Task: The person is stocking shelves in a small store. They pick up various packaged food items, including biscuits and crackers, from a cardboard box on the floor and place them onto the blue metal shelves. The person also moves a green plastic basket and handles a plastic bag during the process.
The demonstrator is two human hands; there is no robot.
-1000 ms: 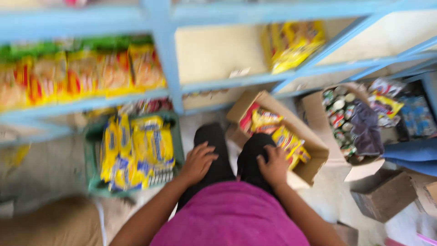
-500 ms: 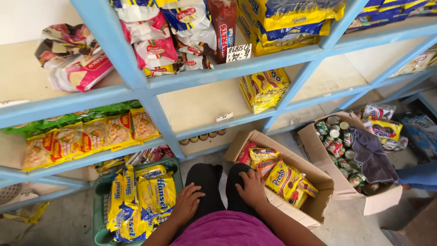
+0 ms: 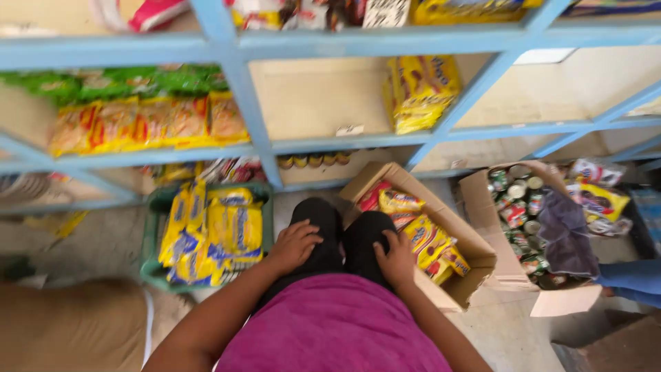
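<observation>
My left hand rests flat on my left knee, fingers spread, holding nothing. My right hand lies on my right knee in the same way, empty. I wear black trousers and a magenta top. Just right of my right hand is an open cardboard box with yellow and red snack packets. Left of my left hand stands a green crate filled with yellow packets.
A blue shelf frame stands in front, holding yellow and green packets at left and a yellow bag stack in the middle bay. Another box of cans sits at right under a dark cloth. Another person's blue sleeve shows at right.
The camera has tilted and moved closer to the lower shelves. Both hands stay on my knees, holding nothing.
</observation>
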